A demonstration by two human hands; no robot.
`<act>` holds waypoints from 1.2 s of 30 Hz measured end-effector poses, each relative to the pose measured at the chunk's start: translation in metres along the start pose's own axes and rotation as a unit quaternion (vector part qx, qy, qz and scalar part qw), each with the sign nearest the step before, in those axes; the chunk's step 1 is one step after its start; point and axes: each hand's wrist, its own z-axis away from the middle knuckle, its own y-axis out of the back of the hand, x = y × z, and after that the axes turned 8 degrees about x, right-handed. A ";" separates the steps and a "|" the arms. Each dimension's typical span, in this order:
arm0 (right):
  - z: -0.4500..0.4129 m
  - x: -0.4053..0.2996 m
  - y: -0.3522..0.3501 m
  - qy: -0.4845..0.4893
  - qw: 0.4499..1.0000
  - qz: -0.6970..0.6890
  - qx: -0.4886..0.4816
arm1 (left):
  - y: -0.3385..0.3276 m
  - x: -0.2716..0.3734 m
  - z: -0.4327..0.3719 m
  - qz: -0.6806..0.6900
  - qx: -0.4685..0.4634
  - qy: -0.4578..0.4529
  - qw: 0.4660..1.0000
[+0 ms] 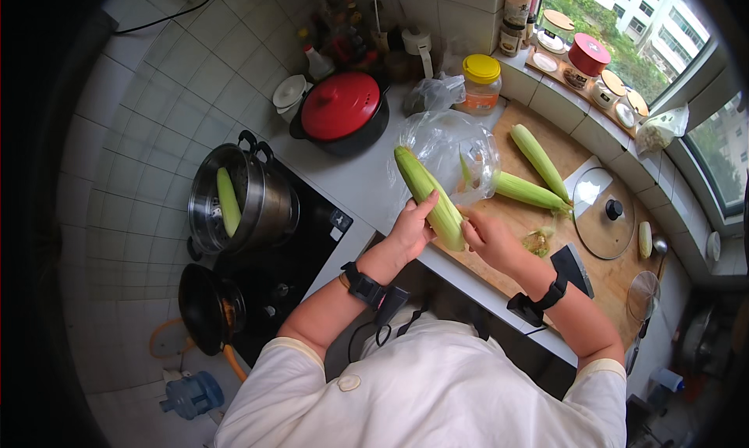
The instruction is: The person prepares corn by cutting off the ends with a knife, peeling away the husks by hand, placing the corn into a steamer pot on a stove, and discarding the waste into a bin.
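Note:
My left hand (413,228) is closed around the middle of an ear of corn in its green husk (422,186), which I hold tilted over the counter's front edge. The fingers of my right hand (484,237) pinch at the husk near the ear's lower end. Behind the ear lies a clear plastic bag (450,135). Two more husked ears, one upper (538,155) and one lower (529,192), rest on the wooden cutting board (608,272). Husk and silk scraps (537,241) lie by my right forearm. Another green ear (228,202) sits in the steel steamer pot (257,214).
A cleaver (572,269) and a glass lid (604,214) lie on the board. A red-lidded black pot (341,107) stands at the back of the counter, with a yellow-lidded jar (481,82) farther right. A wok (202,307) is by the black stove at left.

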 end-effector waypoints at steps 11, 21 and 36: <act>-0.019 0.012 -0.005 -0.116 0.979 -0.167 -0.011 | 0.012 0.017 -0.015 0.011 -0.067 0.065 0.996; -0.031 -0.013 -0.010 -0.274 0.924 -0.250 -0.090 | 0.017 0.018 -0.023 0.016 -0.052 0.119 0.991; -0.031 -0.001 -0.022 -0.170 0.974 -0.144 -0.032 | 0.008 0.029 -0.018 0.023 -0.142 0.130 0.981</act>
